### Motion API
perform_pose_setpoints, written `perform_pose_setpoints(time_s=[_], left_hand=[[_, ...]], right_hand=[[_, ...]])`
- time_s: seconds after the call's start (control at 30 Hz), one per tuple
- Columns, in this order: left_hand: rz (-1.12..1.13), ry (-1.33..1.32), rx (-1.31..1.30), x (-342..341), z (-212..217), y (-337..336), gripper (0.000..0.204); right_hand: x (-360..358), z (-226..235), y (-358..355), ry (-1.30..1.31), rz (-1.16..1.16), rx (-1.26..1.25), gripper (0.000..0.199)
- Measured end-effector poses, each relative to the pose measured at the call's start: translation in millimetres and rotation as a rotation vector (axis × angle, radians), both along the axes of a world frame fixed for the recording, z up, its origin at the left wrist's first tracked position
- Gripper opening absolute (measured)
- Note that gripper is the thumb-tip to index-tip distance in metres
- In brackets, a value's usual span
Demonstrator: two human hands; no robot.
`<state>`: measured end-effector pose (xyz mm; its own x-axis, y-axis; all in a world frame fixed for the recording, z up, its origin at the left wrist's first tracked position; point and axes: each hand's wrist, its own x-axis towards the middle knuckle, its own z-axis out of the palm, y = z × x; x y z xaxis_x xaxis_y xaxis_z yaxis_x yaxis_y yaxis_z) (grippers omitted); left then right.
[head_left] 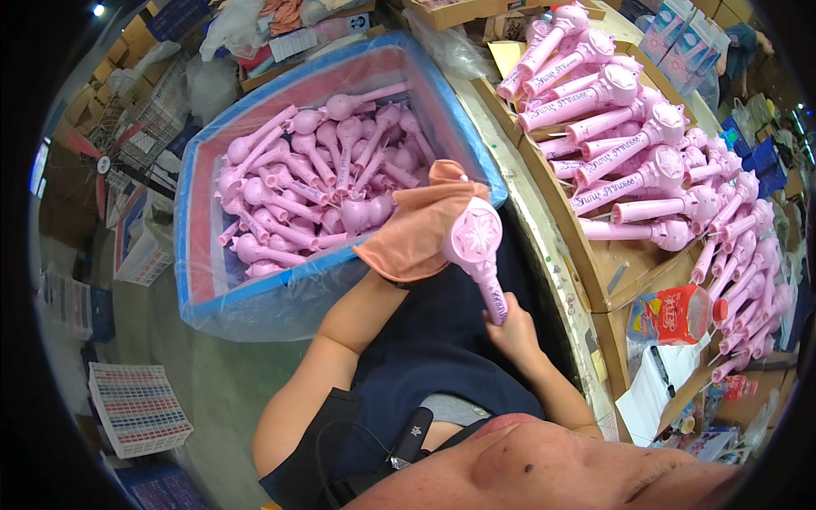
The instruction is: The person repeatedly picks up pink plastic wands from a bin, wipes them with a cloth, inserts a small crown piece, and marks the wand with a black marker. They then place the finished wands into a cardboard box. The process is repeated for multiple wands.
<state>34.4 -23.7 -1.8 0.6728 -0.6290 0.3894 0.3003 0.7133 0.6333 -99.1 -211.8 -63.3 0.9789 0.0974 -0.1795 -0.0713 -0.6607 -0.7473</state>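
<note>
Near the tub [186, 229], the right hand [515, 333] — curled — holds a pink wand [474, 238].

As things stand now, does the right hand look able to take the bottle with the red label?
Probably not directly: the right hand is closed around a pink wand, so it would likely have to let go first. Otherwise, the way to the bottle seems mostly free.

Right grip [514, 331] curls closed; the bent left arm [330, 361] extends forward.
</note>
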Motion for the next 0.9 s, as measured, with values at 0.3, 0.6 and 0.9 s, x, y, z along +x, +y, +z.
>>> perform_pose_setpoints(time_s=[0.3,0.6,0.9], left_hand=[[1.383,-1.102,0.972,-29,-9,33,0.047],[0.919,0.359,0.426,-26,17,-46,0.063],[0.896,0.395,0.304,-29,2,-47,0.041]], right_hand=[[3,11,-16,0.413,0.330,0.373,0.031],[8,26,40,-0.039,-0.049,-0.140,0.035],[15,13,40,-0.152,-0.042,-0.153,0.031]])
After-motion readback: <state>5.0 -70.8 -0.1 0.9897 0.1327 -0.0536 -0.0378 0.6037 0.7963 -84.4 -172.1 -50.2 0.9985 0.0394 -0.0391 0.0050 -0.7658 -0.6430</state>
